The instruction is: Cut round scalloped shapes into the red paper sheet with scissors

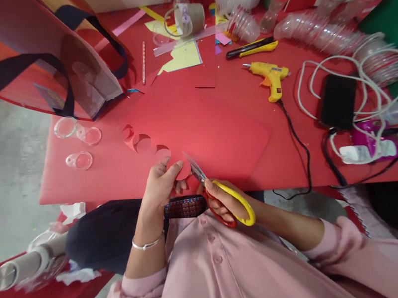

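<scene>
Between the thumb and fingers of my left hand (161, 182) is a small red paper circle (183, 171), held just over the table's front edge. My right hand (225, 199) grips scissors (196, 169) with one yellow and one red handle. Their blades point up and away, close to the circle's right side; whether they touch it I cannot tell. Beyond my left hand, a red paper strip with round cut-outs (141, 143) lies on the red table. A large red sheet (201, 118) seems to cover the middle, hard to tell from the tabletop.
A yellow glue gun (270, 77) trails its black cord over the front edge. Behind it lies a yellow-black cutter knife (251, 48). White cables (359, 60) and stacked clear plastic cups (320, 31) fill the right. A large bag (33, 54) stands left, near clear lids (83, 160).
</scene>
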Demonstrator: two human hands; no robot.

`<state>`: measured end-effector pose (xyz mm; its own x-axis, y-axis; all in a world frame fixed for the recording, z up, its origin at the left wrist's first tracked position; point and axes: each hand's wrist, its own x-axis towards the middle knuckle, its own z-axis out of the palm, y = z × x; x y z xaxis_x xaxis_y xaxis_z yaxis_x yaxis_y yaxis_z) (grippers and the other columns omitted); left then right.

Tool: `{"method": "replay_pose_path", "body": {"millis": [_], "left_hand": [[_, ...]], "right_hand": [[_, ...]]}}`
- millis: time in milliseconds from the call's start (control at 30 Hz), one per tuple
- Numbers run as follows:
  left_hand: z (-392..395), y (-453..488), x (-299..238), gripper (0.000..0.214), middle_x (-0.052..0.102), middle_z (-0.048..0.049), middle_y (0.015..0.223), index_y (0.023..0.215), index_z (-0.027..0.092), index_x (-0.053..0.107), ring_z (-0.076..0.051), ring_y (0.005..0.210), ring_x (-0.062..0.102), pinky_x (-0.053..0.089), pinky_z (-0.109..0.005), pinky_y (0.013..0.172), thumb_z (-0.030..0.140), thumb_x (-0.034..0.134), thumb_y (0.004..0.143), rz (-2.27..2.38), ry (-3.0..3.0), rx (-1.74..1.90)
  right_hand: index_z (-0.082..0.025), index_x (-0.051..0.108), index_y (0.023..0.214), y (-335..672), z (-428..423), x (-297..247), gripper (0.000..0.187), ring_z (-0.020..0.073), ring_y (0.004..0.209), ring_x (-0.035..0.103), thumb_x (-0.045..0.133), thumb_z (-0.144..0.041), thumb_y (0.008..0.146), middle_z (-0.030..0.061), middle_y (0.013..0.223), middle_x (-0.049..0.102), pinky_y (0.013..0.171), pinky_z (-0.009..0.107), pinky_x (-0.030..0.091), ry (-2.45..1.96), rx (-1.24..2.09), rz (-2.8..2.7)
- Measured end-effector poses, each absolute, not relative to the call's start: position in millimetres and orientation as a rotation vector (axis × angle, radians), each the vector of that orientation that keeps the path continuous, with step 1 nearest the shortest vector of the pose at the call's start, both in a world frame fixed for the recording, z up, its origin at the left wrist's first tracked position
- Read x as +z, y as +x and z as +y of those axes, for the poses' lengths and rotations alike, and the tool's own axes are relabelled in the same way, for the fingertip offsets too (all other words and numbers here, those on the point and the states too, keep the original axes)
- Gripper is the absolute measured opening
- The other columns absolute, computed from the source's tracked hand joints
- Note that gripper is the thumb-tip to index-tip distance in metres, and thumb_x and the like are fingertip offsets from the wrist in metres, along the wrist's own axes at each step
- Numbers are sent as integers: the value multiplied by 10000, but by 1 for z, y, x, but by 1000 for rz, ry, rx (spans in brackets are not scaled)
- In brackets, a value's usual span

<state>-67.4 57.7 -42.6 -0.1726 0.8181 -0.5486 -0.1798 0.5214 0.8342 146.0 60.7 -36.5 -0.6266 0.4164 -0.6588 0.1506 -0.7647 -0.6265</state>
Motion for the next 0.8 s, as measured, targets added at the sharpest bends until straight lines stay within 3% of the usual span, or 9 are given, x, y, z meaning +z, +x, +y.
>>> {"method": "replay_pose_path", "body": {"millis": [800], "left_hand": [[58,-67,-41,398,672,-20,505,885,187,635,-95,339,496,334,-192,382,502,875,843,1468,540,973]], "right_hand": [[-223,592,1020,155,71,-29,804,62,428,252,750,-980,801,-118,615,387,327,166,322,-1295,2537,-1029]]}}
